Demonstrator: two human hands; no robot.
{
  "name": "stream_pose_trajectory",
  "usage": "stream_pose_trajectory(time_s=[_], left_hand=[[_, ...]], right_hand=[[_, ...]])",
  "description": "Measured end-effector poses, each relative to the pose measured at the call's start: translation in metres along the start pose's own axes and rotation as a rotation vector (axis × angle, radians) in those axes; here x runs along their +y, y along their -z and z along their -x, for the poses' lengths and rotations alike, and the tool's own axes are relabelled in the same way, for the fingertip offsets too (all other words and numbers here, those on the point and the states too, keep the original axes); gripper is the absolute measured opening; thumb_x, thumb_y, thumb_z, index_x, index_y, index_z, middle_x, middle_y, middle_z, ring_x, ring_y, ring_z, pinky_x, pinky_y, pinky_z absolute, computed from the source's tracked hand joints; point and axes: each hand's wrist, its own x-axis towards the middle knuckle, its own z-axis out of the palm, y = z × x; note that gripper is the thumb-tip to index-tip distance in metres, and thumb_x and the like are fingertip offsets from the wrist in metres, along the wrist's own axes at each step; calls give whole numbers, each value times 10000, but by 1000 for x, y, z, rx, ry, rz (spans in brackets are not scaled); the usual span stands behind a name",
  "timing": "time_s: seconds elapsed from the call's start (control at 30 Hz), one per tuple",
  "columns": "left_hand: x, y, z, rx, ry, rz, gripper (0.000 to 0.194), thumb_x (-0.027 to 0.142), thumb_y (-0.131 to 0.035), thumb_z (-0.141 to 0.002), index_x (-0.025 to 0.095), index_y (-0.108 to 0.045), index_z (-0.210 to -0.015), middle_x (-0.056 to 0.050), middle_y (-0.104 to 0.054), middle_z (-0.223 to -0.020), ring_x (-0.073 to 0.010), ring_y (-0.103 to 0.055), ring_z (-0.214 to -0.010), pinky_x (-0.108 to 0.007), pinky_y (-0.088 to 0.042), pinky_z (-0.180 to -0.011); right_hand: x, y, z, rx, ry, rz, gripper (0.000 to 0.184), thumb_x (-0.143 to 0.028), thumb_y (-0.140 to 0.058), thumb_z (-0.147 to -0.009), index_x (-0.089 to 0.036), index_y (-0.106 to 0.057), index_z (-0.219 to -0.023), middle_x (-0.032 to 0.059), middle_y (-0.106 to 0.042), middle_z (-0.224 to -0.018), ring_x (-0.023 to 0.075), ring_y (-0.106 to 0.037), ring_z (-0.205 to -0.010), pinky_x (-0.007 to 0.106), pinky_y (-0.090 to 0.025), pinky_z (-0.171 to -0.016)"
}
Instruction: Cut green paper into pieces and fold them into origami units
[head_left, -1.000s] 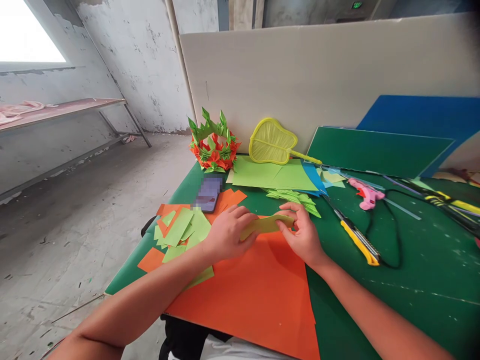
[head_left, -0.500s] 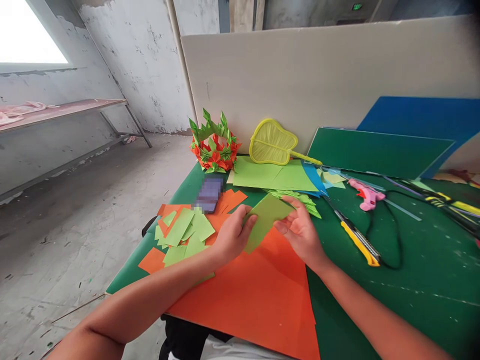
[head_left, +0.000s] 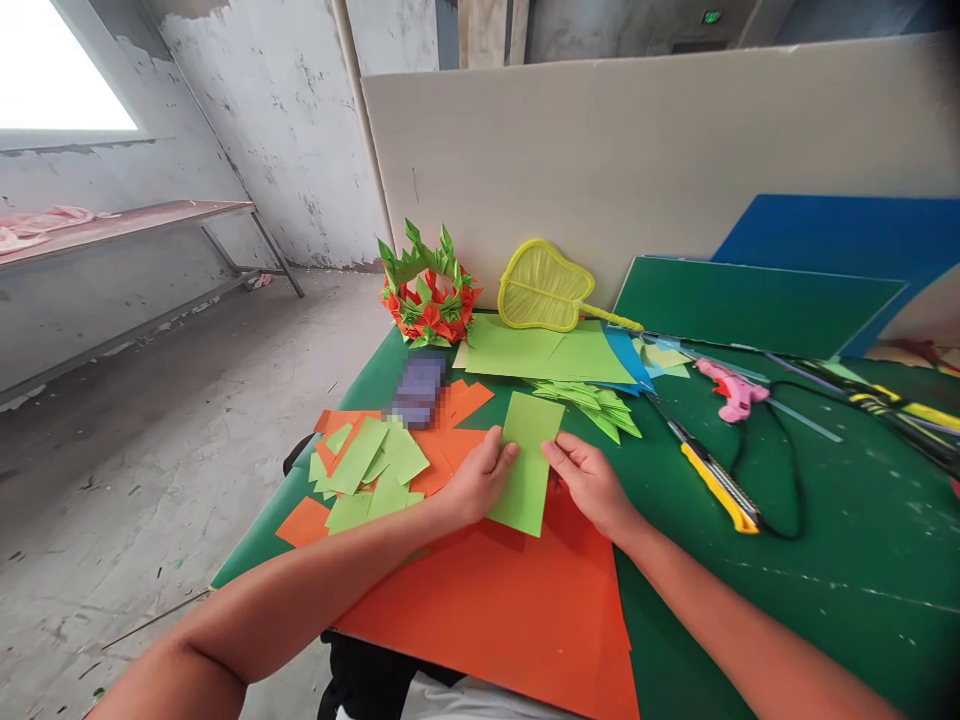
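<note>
A flat rectangle of light green paper (head_left: 528, 465) is held up between my two hands, tilted slightly. My left hand (head_left: 480, 475) pinches its left edge, thumb on top. At the right edge, the thumb and fingers of my right hand (head_left: 589, 482) grip it. Beneath lies a large orange paper sheet (head_left: 495, 610). Left of my hands is a loose pile of green paper pieces (head_left: 360, 455) and orange paper pieces (head_left: 304, 522). Just beyond my hands sit several folded green paper pieces (head_left: 592, 400).
A green and orange folded-paper crown (head_left: 429, 290), a yellow leaf-shaped fan (head_left: 544, 285) and a stack of green sheets (head_left: 517, 350) stand at the back. A blurred phone (head_left: 420, 385) lies left. Right are a yellow utility knife (head_left: 716, 480) and a pink glue gun (head_left: 733, 390) with its cord.
The green paper has turned from a slanted position to nearly upright, its face now toward me. My right hand has moved down and left, closing on the paper's right edge.
</note>
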Motion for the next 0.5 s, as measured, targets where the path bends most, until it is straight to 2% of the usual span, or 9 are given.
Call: stream_pose_trajectory(time_s=[0.2, 0.37, 0.5], left_hand=[[-2, -1, 2, -33, 24, 55, 354, 553, -440, -922, 211, -509, -984, -7, -543, -742, -174, -521, -709, -303, -479, -643], [6, -1, 5, -81, 14, 92, 334, 549, -437, -920, 220, -481, -952, -1, -491, -715, -169, -484, -678, -301, -457, -611], [11, 2, 5, -93, 57, 3, 358, 566, -431, -911, 214, -405, -850, 27, -397, -689, -136, -391, -631, -274, -390, -566]], right_hand=[[0, -2, 1, 16, -5, 5, 257, -474, -519, -915, -253, -646, -885, 1, -613, -747, 179, -567, -674, 296, -502, -633], [-1, -4, 1, -4, 22, 50, 292, -482, -482, -934, -243, -641, -988, 26, -645, -854, 196, -585, -785, 302, -499, -703], [-1, -3, 1, -2, 12, 53, 301, -478, -488, -935, -230, -650, -993, 27, -657, -858, 180, -573, -754, 279, -473, -676]])
